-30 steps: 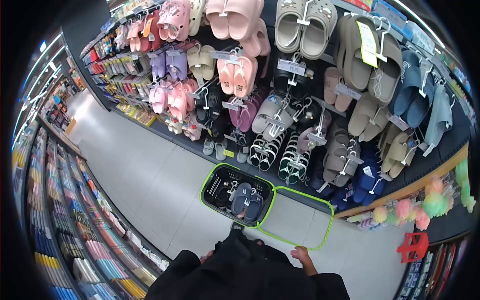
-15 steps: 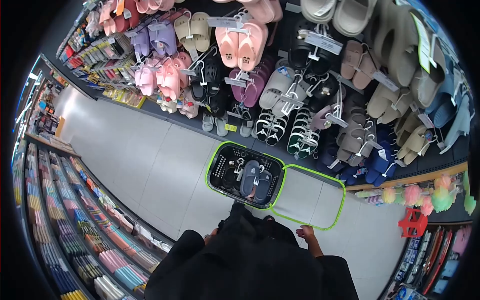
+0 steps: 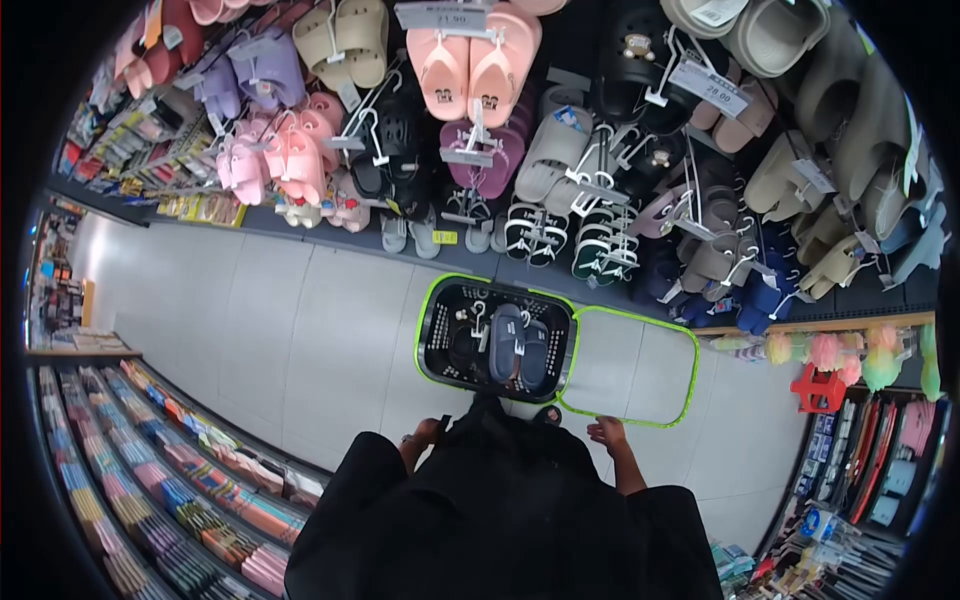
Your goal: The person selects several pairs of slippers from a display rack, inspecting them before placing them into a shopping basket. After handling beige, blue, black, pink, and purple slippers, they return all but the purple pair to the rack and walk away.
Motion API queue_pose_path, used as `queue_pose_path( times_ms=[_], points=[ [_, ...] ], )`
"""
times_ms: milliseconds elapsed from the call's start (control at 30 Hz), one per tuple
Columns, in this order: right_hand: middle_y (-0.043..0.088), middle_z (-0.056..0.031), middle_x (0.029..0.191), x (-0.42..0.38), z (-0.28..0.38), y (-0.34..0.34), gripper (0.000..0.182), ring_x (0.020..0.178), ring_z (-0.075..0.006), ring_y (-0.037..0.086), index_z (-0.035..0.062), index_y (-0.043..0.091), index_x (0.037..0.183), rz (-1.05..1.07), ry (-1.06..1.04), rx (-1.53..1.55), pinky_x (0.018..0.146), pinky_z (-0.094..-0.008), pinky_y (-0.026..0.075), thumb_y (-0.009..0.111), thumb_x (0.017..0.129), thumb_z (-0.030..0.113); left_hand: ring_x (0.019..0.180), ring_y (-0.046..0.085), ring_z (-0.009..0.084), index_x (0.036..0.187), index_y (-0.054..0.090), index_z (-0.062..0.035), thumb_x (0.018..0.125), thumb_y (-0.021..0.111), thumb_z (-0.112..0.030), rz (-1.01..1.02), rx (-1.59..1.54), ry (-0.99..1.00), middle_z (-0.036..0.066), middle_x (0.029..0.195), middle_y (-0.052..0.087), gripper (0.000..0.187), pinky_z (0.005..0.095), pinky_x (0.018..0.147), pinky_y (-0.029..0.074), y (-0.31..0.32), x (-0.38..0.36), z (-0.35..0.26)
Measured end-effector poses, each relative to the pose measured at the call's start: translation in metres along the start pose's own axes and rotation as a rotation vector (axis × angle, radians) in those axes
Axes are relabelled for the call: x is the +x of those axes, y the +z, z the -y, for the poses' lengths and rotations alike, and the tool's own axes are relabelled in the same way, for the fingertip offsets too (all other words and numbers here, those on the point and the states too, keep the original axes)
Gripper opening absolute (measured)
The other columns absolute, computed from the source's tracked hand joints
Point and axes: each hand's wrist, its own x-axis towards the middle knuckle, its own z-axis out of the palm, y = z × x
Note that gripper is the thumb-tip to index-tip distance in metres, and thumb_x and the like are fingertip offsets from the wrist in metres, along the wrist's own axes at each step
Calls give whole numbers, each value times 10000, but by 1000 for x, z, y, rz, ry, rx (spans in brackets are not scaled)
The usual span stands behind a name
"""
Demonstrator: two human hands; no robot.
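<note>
A black shopping basket with a bright green rim stands on the pale floor tiles just in front of me. In it lies a pair of dark blue-grey slippers on a white hanger. The basket's green loop handle lies folded out flat to the right. My right hand sits at the handle's near edge, fingers curled on it. My left hand, wearing a ring, is close to my body beside my black clothing; its fingers are partly hidden.
A wall rack of hanging slippers and sandals in pink, purple, black, beige and blue faces me. Shelves of coloured folded goods run along my left. A red stool and pastel bath puffs are at right.
The view has tilted down and turned, so the basket sits higher and more central in frame. My right hand stays at the green handle, and my left hand stays by my body.
</note>
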Motion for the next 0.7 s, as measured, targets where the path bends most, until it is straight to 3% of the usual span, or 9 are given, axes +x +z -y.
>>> queue_pose_path(
  times_ms=[33, 67, 100, 233, 267, 433, 500, 567, 700],
  points=[
    [642, -183, 910, 2, -6, 1, 321, 798, -271, 650, -8, 473, 1117, 4, 16, 24, 678, -358, 545, 509, 883, 209, 695, 626, 261, 806, 642, -40, 826, 550, -347, 24, 202, 111, 143, 714, 639, 322, 404, 623, 462, -8, 6, 4],
    [640, -188, 902, 3, -10, 3, 324, 795, -280, 649, -16, 470, 1123, -18, 42, 26, 673, -365, 545, 504, 878, 195, 671, 613, 229, 806, 643, -33, 821, 566, -316, -19, -280, -256, 129, 696, 628, 294, 381, 605, 449, -17, 0, -14],
    [639, -191, 903, 4, -16, 4, 333, 795, -289, 649, -22, 471, 1129, -7, 54, 65, 673, -374, 543, 502, 876, 192, 682, 618, 224, 835, 655, -41, 814, 580, -280, 1, -505, -372, 135, 744, 649, 251, 373, 609, 453, -27, -3, -20],
    [642, -195, 926, -3, -16, 17, 356, 808, -293, 645, -38, 474, 1139, 1, 49, 56, 679, -380, 537, 493, 874, 199, 645, 592, 226, 858, 663, -33, 828, 582, -258, -3, -214, -124, 113, 736, 649, 241, 381, 600, 452, -32, 23, 6],
    [642, -193, 924, -6, -11, 21, 356, 808, -289, 646, -36, 473, 1142, 2, 51, 41, 678, -375, 537, 494, 875, 199, 664, 601, 243, 843, 659, -30, 789, 638, -295, 27, -459, -327, 122, 739, 649, 272, 383, 616, 459, -36, 27, 5],
    [644, -188, 914, -1, 9, 27, 362, 809, -278, 649, -9, 469, 1167, 19, 22, 13, 679, -361, 539, 496, 875, 202, 691, 612, 270, 782, 644, -19, 686, 736, -352, 66, -332, -270, 142, 759, 654, 359, 392, 636, 454, -45, 38, 9],
    [643, -189, 915, -2, 18, 28, 359, 805, -286, 650, -5, 469, 1169, 9, -3, 13, 683, -366, 540, 498, 874, 197, 661, 589, 266, 784, 641, -11, 714, 714, -323, 31, -237, -258, 141, 749, 647, 328, 400, 624, 443, -51, 27, -8],
    [643, -190, 916, -3, 23, 28, 346, 799, -292, 651, -3, 470, 1162, -12, -37, 36, 683, -376, 543, 501, 874, 185, 673, 590, 246, 791, 647, -9, 761, 668, -288, -41, -119, -85, 128, 755, 651, 281, 397, 632, 447, -41, 27, 4],
    [643, -192, 914, 1, 18, 25, 328, 792, -294, 653, 1, 475, 1149, -5, -48, 31, 675, -381, 548, 500, 872, 174, 709, 603, 200, 834, 673, -19, 827, 598, -258, -40, -354, -46, 90, 779, 657, 251, 359, 639, 458, -45, 18, -6]
  ],
)
